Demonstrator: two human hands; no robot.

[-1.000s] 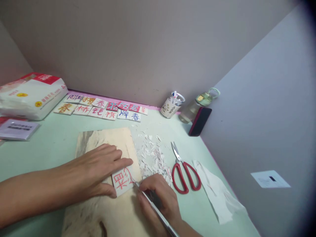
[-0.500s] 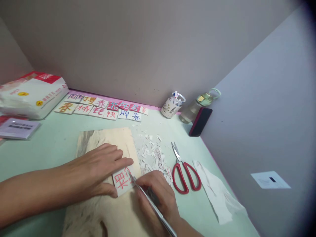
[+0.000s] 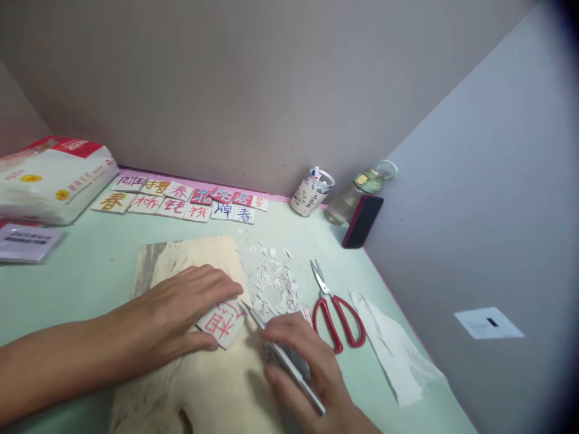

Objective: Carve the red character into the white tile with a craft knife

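Observation:
My left hand (image 3: 194, 307) lies over a small white square tile (image 3: 224, 330) marked with a red character, gripping it between thumb and fingers. The tile rests at an angle on a pale wooden board (image 3: 226, 392), its upper left part hidden under the fingers. In my right hand (image 3: 307, 361) is a slim silver craft knife (image 3: 289, 367), held like a pen. Its tip is close to the tile's right corner; whether it touches cannot be made out. Something dark grey (image 3: 289, 360) shows behind the knife, inside the right hand.
White shavings (image 3: 275, 277) are strewn right of the board. Red-handled scissors (image 3: 337, 313) and crumpled tissue (image 3: 393, 349) lie further right. Behind stand a pen-filled can (image 3: 310, 196), a bottle (image 3: 346, 202) and a phone (image 3: 364, 222). Several lettered tiles (image 3: 174, 207) and a tissue pack (image 3: 58, 181) are back left.
The tile has been turned anticlockwise under my left hand. My right hand has drawn back a little to the right, taking the knife tip off the character. The whole view has shifted slightly.

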